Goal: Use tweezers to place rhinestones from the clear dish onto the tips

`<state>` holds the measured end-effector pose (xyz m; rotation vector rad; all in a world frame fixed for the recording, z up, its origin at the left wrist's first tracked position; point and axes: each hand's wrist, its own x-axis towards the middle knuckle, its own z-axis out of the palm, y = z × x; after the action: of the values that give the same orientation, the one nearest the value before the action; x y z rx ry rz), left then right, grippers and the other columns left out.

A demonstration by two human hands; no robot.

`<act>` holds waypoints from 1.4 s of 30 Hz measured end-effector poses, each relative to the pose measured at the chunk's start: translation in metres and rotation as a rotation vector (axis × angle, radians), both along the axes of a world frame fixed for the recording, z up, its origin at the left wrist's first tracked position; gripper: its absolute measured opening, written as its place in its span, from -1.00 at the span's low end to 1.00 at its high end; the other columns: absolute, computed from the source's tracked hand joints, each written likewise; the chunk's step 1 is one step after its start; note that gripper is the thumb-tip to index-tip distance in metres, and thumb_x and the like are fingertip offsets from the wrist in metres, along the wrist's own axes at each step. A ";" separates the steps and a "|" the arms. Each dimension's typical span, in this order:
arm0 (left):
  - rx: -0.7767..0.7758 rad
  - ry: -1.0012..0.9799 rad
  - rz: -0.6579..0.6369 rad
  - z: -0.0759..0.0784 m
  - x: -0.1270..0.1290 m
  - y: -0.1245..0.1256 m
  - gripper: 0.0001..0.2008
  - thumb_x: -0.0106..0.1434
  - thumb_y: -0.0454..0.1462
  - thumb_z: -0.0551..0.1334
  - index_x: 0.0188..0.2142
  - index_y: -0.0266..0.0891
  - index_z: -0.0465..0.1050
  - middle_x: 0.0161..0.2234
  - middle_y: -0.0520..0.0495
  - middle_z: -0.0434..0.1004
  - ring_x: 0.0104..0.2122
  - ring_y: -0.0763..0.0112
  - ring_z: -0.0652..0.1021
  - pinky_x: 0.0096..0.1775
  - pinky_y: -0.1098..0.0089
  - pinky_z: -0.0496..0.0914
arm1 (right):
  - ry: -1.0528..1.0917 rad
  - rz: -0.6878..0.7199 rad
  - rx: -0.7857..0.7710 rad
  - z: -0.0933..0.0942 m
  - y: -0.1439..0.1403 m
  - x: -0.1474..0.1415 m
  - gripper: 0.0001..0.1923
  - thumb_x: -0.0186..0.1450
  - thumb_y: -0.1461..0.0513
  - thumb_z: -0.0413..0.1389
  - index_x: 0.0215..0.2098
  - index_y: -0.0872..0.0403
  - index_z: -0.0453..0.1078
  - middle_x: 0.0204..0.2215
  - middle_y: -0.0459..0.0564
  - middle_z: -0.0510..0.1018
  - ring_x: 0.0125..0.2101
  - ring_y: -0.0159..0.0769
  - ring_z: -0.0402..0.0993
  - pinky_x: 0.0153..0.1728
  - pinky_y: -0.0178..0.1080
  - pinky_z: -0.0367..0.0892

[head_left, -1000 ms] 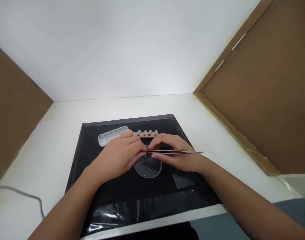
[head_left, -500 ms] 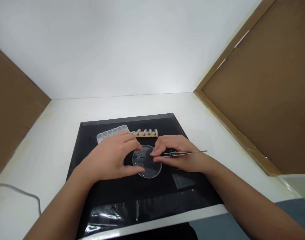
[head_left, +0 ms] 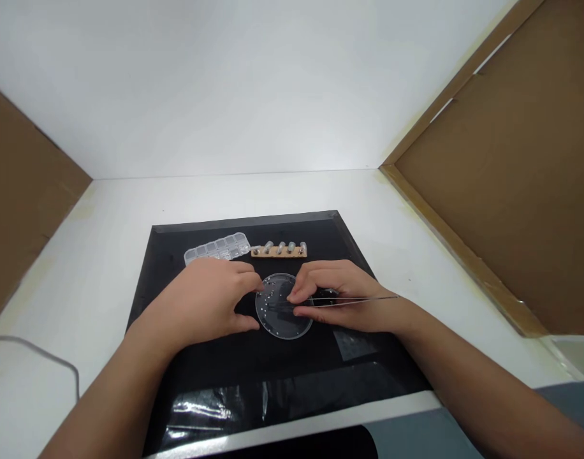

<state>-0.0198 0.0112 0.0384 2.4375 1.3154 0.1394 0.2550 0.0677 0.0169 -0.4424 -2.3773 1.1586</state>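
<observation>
Between the thumb and fingers of my right hand [head_left: 337, 294] is a pair of metal tweezers [head_left: 363, 299]. Their tips reach over a clear round dish [head_left: 287, 333], where several tiny pale beads lie scattered, mostly on its left and upper side. Whether the tips hold a bead is too small to tell. My left hand [head_left: 220, 296] is at the dish's left edge, thumb and fingers apart, with nothing between them. Beyond it, partly covered by that hand, sits a clear compartment box [head_left: 215, 247].
A cardboard strip [head_left: 278, 252] with several small clear capsule-like pieces lies behind the dish. Everything rests on a black mat [head_left: 215, 376] on a white table [head_left: 115, 217]. Cardboard panels [head_left: 502, 191] stand at both sides, and a grey cable [head_left: 38, 352] runs at left.
My left hand has drawn back slightly to the left, off the dish, uncovering more beads and more of the box. My right hand still holds the tweezers over the dish. The view has shifted a little.
</observation>
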 end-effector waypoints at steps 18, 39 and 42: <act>-0.003 0.113 -0.047 -0.002 0.001 0.004 -0.79 0.29 -0.08 0.49 -0.15 -0.07 0.71 -0.26 0.03 0.70 -0.30 0.22 0.66 -0.38 0.31 0.30 | -0.010 0.000 -0.003 -0.008 0.001 -0.002 -0.91 0.42 0.21 0.33 -0.15 0.07 0.60 -0.24 0.01 0.67 -0.24 -0.32 0.64 -0.19 -0.26 0.56; -0.038 0.160 0.004 0.000 0.002 0.002 -0.68 0.26 -0.09 0.50 -0.01 -0.06 0.67 -0.22 0.03 0.71 -0.26 0.18 0.67 -0.37 0.29 0.27 | -0.036 -0.045 -0.003 -0.009 0.000 -0.002 -0.95 0.42 0.23 0.32 -0.19 0.05 0.58 -0.27 -0.03 0.67 -0.27 -0.33 0.63 -0.20 -0.26 0.53; -0.047 0.170 0.006 0.000 0.002 0.002 -0.68 0.26 -0.09 0.50 -0.02 -0.07 0.68 -0.22 0.02 0.71 -0.27 0.18 0.66 -0.38 0.30 0.25 | -0.041 -0.055 -0.005 -0.010 0.001 -0.003 -0.95 0.42 0.22 0.32 -0.20 0.04 0.58 -0.27 -0.04 0.67 -0.28 -0.33 0.63 -0.21 -0.26 0.53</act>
<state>-0.0176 0.0130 0.0387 2.4507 1.3799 -0.0977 0.2525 0.0688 0.0068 -0.5356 -2.3821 1.1417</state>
